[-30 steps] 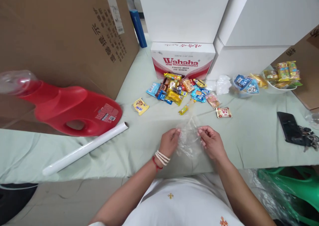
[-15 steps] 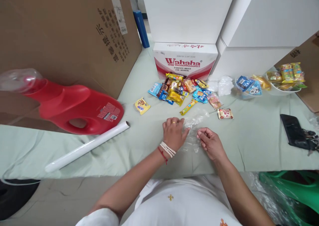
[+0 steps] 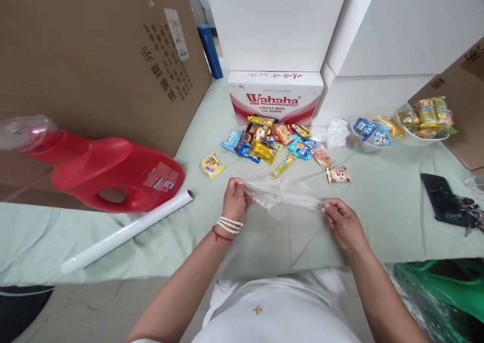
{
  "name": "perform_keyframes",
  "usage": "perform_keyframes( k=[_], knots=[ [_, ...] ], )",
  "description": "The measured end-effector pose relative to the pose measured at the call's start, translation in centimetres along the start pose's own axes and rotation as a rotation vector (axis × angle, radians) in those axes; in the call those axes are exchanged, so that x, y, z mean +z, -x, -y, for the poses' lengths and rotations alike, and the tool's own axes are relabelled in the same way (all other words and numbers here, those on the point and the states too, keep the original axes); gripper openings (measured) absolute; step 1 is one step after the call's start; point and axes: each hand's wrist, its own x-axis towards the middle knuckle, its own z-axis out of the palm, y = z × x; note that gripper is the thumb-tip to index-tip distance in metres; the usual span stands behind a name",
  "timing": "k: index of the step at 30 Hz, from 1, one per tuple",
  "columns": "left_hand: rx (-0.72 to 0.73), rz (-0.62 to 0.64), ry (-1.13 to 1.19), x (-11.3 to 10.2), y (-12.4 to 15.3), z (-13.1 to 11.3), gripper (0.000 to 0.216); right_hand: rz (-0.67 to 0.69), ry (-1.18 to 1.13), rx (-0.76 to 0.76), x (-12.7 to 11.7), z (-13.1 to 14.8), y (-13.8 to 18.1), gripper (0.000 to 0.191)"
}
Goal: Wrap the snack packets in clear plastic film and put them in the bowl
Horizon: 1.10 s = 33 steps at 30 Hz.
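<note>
A clear plastic bag [image 3: 283, 194] is stretched sideways between my two hands, just above the cloth-covered table. My left hand [image 3: 236, 196], with a beaded bracelet and a red string at the wrist, pinches one end. The other end is held between the thumb and fingers of my right hand [image 3: 340, 219]. Beyond the bag lies a heap of wrapped snacks [image 3: 262, 144]. A yellow snack packet [image 3: 213, 166] lies apart to the left, and a red-and-white packet [image 3: 339, 175] to the right.
On the left are a red jug [image 3: 121, 174], a white tube [image 3: 128, 232] and a large cardboard box [image 3: 94, 55]. A Wahaba-style printed water carton [image 3: 276, 98] stands behind the snacks. To the right are snack bowls [image 3: 425, 137], a phone [image 3: 440, 196] and keys [image 3: 469, 207].
My hands have moved apart, left hand to the left and right hand to the right. The plastic bag, crumpled on the table before, is now pulled out between them.
</note>
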Motion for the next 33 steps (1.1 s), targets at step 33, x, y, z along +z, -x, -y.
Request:
perform_keyframes(
  k=[33],
  knots=[
    [-0.281, 0.356, -0.51, -4.8, 3.2, -1.2, 0.05, 0.125, 0.503, -0.006, -0.1, 0.9, -2.7, 0.035]
  ],
)
